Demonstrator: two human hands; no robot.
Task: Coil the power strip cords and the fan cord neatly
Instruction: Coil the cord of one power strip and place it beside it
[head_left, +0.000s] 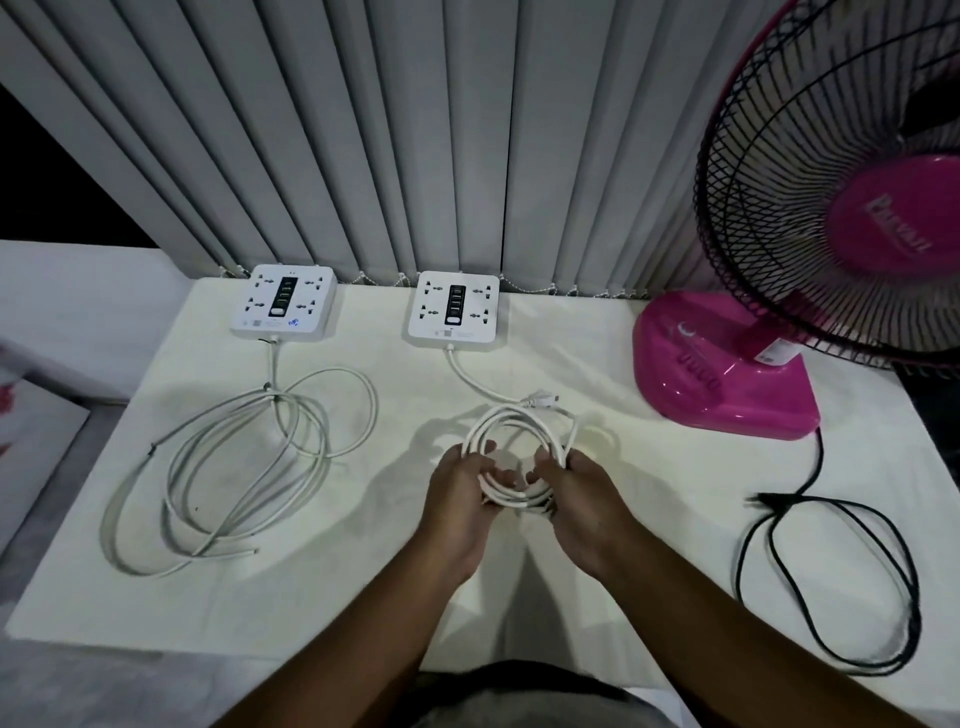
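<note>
Dim, cool light casts soft shadows on the white table (363, 597). Wide-angle distortion bends the blinds (311, 130), and the fan (857, 208) looks slightly blurred.

Both bare forearms reach forward and converge. Left hand (460, 501) has its palm turned inward, fingers curled round the left side of the white cord coil (511, 418). Right hand (584, 506) is just beside it, mirrored, gripping the coil's right side. Fingertips close, apart.

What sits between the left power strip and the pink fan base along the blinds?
In the head view, the second power strip sits between the left power strip and the fan base; the left hand and right hand grip its coiled cord.
</note>
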